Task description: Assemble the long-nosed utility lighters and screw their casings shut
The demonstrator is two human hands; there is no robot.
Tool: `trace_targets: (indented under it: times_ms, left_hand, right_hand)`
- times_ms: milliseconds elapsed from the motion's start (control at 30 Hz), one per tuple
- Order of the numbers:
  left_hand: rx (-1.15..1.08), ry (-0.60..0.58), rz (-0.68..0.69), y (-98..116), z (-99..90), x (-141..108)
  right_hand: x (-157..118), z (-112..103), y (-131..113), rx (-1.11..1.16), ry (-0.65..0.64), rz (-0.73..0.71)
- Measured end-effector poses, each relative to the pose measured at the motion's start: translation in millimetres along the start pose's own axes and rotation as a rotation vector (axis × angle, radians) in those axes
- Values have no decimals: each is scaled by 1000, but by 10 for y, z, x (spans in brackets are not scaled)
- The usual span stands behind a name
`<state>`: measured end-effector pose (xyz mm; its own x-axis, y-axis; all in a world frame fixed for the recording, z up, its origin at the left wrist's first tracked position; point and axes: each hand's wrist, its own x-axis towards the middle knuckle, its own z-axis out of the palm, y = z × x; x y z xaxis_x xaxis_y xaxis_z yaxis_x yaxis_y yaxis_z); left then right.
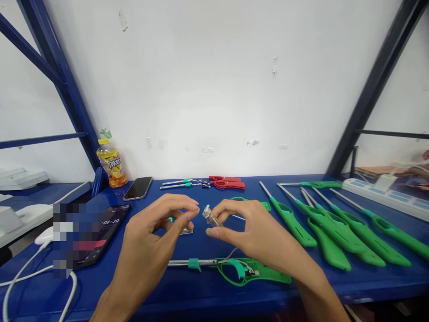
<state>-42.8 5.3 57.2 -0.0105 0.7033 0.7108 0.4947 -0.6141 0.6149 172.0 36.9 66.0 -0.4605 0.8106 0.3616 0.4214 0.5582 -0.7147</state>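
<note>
Head view, from the blue table [147,286] down: the opened green lighter half [264,273] lies nearer the person than the small clear canister [212,218]. Right fingers [225,219] pinch that canister; left fingertips [193,210], nearly closed, sit just beside it, their hold unclear.

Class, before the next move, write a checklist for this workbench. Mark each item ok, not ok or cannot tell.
1. Small transparent part with a pale top gripped by the right hand: ok.
2. Left hand holding something tiny: cannot tell; fingertips nearly meet.
3. Open green plastic handle shell within view: ok, nearest the table's front edge.
4. Blue table clear around the hands: not ok; shell and slim silver metal tube lie there.
5. Yellow-capped clear bottle upright: ok.
</note>
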Motion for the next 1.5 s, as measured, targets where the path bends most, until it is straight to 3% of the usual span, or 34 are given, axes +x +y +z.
trace_targets:
  times_ms: [300, 733, 1233, 1500]
  left_hand:
    - [-50, -24, -42, 41, 17, 0]
    - [3, 30, 12, 38, 47, -24]
    - [212, -30, 202, -56, 21, -39]
    - [267, 44, 216, -100, 96, -80]
  right_hand:
    - [-44, 33, -106, 5, -12, -28]
    - [-74, 60, -115, -19, -19, -83]
    - [-83, 56, -78, -93, 16, -85]
    - [-89, 56, -92, -126, -13, -160]
